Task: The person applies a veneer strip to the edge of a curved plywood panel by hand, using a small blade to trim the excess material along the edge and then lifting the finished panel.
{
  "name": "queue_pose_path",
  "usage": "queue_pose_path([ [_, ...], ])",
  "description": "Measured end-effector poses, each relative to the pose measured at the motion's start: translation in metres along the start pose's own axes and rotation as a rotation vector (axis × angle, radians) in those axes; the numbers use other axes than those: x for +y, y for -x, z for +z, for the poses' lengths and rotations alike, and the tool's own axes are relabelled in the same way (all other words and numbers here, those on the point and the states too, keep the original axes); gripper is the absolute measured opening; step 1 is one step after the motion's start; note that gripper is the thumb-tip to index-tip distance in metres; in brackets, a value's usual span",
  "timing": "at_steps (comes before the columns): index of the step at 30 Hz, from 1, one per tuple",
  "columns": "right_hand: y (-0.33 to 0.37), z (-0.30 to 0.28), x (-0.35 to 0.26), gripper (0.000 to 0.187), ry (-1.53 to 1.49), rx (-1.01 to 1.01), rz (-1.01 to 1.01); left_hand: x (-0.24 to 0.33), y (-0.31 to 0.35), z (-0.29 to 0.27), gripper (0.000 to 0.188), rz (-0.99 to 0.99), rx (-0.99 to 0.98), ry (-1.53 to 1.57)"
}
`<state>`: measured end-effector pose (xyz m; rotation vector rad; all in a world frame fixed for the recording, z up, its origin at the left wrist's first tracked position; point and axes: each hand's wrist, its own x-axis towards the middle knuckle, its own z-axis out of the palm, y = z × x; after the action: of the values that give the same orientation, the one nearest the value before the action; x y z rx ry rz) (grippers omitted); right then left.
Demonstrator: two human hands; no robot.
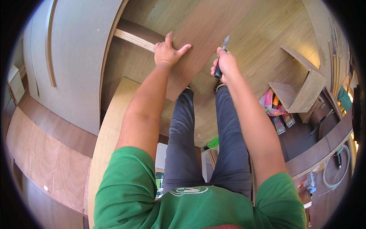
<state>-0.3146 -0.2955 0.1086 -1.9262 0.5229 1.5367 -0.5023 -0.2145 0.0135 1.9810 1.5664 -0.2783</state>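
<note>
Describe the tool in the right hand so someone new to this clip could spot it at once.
Start at the brown veneer sheet slanting across the upper middle, pressed flat by the left hand. At its right edge the right hand grips a knife: black handle in the fist, thin grey blade pointing up along the sheet's edge. It is the only metal blade among wooden panels.

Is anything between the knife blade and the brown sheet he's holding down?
Nothing visible. The knife in the right hand has its blade at the sheet edge, and the left hand presses the sheet well to the side of it.
</note>
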Motion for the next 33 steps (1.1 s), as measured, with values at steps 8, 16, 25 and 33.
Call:
queue_pose_path([
  [8,-0.006,0.007,0.0,0.025,0.012,0.025,-0.005,0.003,-0.004,0.005,0.107,0.011,-0.017,-0.067],
  [16,0.024,-0.008,-0.02,0.024,-0.147,-0.082,-0.104,-0.005,0.001,0.003,0.105,-0.027,-0.024,-0.088],
  [25,0.015,-0.009,-0.02,0.023,-0.107,-0.062,-0.05,-0.007,0.001,0.006,0.103,0.026,0.008,-0.086],
  [33,0.012,-0.006,0.012,0.027,-0.051,-0.085,-0.004,-0.003,-0.005,0.007,0.101,0.049,0.05,-0.108],
])
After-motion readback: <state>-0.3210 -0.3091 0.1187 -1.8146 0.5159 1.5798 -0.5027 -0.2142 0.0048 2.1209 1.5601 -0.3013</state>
